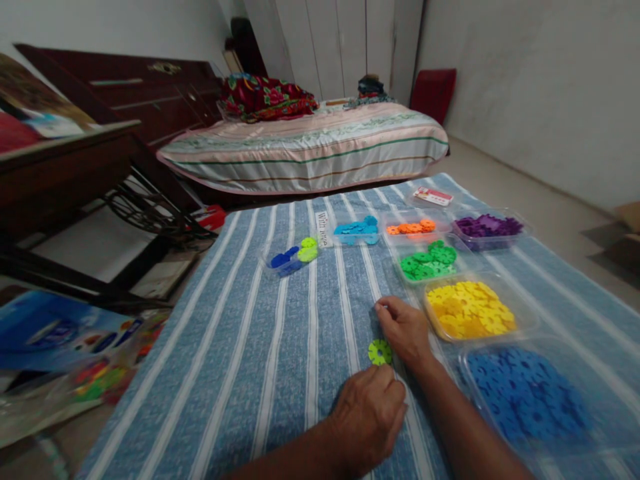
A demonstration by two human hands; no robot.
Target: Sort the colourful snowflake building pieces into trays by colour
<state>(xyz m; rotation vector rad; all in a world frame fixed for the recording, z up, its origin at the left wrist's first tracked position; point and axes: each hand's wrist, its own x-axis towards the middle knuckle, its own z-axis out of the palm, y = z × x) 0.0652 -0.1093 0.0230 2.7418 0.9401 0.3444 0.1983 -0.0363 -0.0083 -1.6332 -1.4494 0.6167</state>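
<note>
Six clear plastic trays sit on a blue-and-white striped cloth (280, 347): yellow discs (470, 308), dark blue discs (525, 393), green discs (429, 261), orange discs (413, 227), purple discs (487, 225) and light blue discs (357, 230), one colour in each. One lime-green notched plastic disc (380, 352) lies flat on the cloth between two hands. The right hand (406, 330) rests just beside it, fingers curled together. The left hand (369, 417) lies just below it, loosely fisted; whether it touches the disc is unclear.

A lime-green notched disc (380, 352) lies flat on striped cloth (280, 347).
</note>
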